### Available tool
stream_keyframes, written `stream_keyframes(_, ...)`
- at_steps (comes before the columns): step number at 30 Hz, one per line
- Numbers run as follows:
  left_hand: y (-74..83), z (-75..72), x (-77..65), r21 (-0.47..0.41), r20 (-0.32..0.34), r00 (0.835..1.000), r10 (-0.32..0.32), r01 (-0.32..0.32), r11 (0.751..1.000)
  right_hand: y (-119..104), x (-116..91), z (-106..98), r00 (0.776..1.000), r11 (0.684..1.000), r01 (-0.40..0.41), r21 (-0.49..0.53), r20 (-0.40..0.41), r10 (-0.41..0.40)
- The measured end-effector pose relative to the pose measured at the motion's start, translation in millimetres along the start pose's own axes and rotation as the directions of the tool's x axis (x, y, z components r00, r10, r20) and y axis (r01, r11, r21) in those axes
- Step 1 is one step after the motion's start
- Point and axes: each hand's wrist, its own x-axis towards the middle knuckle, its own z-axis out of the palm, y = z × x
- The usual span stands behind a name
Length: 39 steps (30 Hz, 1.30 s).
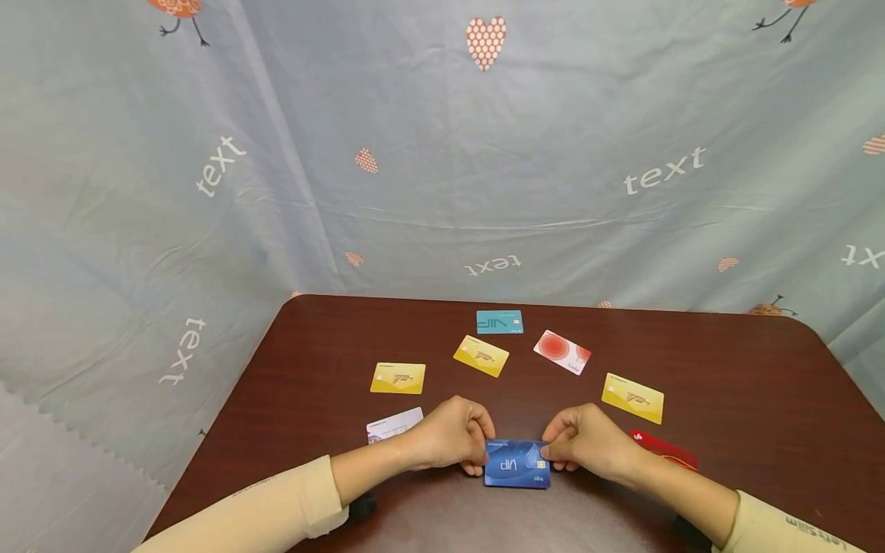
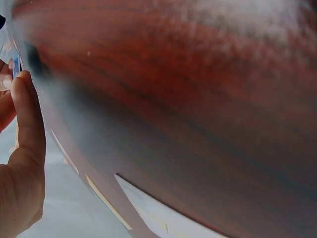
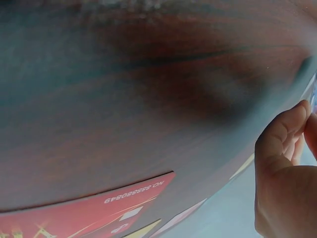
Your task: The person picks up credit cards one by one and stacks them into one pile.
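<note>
Between both hands, over the near middle of the table, is a blue VIP card (image 1: 515, 464) with a gold chip, its lettering upside down in the head view. My left hand (image 1: 452, 436) pinches its left edge, thumb and fingertips at the side. On the opposite edge my right hand (image 1: 588, 444) grips it, the thumb lying over the face near the chip. From the left wrist, only a sliver of the blue card (image 2: 16, 66) shows past the fingers. A white card (image 1: 396, 425) lies partly behind the left hand, and a red card (image 1: 665, 449) is partly covered by the right forearm.
Around the hands several cards form an arc on the dark wooden table (image 1: 304, 430): yellow cards (image 1: 398, 378), a teal VIP card (image 1: 499, 322) and a white card with red circles (image 1: 562, 352). A grey-blue patterned curtain (image 1: 429, 192) hangs behind the table's far edge.
</note>
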Motion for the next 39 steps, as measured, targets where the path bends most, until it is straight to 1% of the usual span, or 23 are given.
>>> stream_keyframes(11,-3.8,6.7,-1.8,-0.013,0.007,1.0,-0.008,0.008,1.0,1,-2,4,0.999,1.0,-0.007,-0.015,0.033,0.007)
stream_keyframes(16,-6.0,8.7,-3.4,-0.01,0.011,1.0,-0.018,0.018,1.0,3,-3,6,0.999,0.998,0.014,-0.064,0.051,-0.011)
stream_keyframes(20,-7.8,11.1,-4.2,0.001,-0.004,1.0,-0.022,0.022,1.0,3,-4,8,0.998,0.993,0.038,-0.116,0.052,-0.033)
stream_keyframes(25,-8.8,14.7,-4.6,0.029,-0.038,0.999,-0.017,0.018,0.999,3,-5,9,0.998,0.978,0.06,-0.197,0.049,-0.051)
stream_keyframes(28,-9.1,16.2,-5.1,0.066,-0.063,0.998,-0.005,0.009,0.998,4,-6,10,0.997,0.97,0.075,-0.23,0.047,-0.066)
stream_keyframes(32,-10.9,17.7,-5.9,0.124,-0.09,0.996,0.007,0.004,0.992,4,-6,12,0.992,0.953,0.123,-0.278,0.048,-0.114)
stream_keyframes(36,-12.2,17.9,-5.7,0.156,-0.099,0.995,0.014,0.002,0.988,4,-5,14,0.987,0.931,0.163,-0.326,0.046,-0.157)
stream_keyframes(39,-12.2,17.5,-4.8,0.164,-0.096,0.995,0.023,-0.007,0.986,4,-4,14,0.983,0.916,0.183,-0.356,0.038,-0.182)
